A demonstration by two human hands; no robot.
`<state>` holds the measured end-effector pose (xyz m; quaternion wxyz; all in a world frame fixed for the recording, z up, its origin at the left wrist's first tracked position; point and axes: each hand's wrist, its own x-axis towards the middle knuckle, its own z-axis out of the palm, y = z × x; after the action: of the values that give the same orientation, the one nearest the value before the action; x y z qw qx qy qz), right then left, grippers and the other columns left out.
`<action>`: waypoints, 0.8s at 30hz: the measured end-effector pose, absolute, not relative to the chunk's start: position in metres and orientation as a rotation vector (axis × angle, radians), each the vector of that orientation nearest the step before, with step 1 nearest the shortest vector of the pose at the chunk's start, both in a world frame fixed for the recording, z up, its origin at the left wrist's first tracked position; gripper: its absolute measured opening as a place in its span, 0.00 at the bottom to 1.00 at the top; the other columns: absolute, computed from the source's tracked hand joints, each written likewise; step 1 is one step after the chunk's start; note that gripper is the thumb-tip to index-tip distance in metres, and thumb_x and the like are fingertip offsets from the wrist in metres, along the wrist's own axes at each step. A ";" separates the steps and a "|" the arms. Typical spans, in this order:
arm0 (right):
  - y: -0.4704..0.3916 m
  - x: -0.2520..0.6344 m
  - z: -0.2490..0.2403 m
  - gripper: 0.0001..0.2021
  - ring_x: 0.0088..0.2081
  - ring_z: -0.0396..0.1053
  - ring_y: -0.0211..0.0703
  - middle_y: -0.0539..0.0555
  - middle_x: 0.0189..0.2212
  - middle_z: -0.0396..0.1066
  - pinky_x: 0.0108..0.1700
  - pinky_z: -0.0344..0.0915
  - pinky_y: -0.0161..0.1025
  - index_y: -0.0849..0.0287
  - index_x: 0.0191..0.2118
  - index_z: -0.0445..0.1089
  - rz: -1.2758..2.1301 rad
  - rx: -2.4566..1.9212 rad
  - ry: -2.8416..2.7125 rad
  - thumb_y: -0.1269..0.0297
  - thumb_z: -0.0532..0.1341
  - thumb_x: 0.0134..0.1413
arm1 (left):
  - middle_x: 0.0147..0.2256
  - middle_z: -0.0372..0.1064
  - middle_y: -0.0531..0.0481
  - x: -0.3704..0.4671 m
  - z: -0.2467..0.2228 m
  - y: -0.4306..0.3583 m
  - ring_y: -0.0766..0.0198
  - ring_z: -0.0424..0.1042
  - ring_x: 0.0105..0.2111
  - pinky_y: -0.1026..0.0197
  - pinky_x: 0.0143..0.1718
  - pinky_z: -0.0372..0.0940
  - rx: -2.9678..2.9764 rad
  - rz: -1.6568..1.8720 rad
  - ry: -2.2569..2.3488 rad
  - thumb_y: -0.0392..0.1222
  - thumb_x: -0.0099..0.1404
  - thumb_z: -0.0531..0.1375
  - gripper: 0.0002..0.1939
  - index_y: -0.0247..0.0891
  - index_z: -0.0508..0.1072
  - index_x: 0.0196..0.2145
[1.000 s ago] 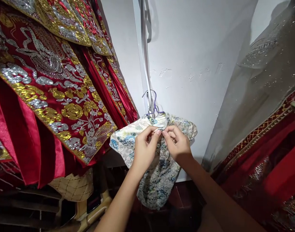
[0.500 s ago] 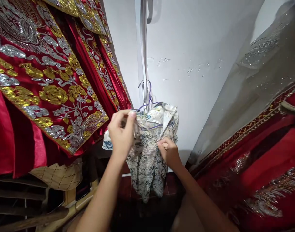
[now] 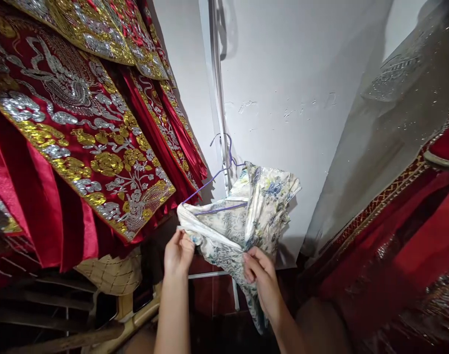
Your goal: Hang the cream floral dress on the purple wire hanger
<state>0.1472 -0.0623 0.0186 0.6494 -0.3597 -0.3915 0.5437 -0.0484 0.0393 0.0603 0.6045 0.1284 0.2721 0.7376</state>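
A pale floral dress [image 3: 270,196] with blue and yellow flowers hangs on a purple hanger [image 3: 230,152]. The hanger is tilted, its left arm bare near the top and sloping down into the dress's left shoulder. My left hand [image 3: 179,250] pinches the fabric at the left sleeve, just below that shoulder. With closed fingers, my right hand [image 3: 259,268] grips the front of the dress where the crossed neckline meets. The V neckline stands open, and the hanger's lower bar shows inside it.
A white metal stand [image 3: 214,73] rises against the white wall [image 3: 283,64]. Red embroidered garments [image 3: 110,164] hang at the left, above a wooden chair [image 3: 136,322]. At the right are a sheer sparkling fabric [image 3: 394,113] and another red garment [image 3: 412,246].
My left hand has moved down from the hanger's left side to the sleeve. The dress has spread wider and shifted right, and more of the hanger's left arm shows. My right hand stays at the neckline.
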 end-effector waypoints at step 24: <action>-0.075 0.186 -0.022 0.22 0.19 0.53 0.37 0.47 0.15 0.57 0.22 0.50 0.36 0.57 0.20 0.64 1.063 -1.193 -0.879 0.46 0.69 0.47 | 0.28 0.72 0.52 0.057 0.042 -0.055 0.63 0.74 0.33 0.60 0.46 0.68 0.525 1.527 0.555 0.49 0.53 0.73 0.16 0.37 0.75 0.29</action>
<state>0.1861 -0.0747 -0.0218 0.6121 -0.5173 -0.3812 0.4610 0.0567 -0.0546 0.0422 0.6573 0.2317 0.2450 0.6740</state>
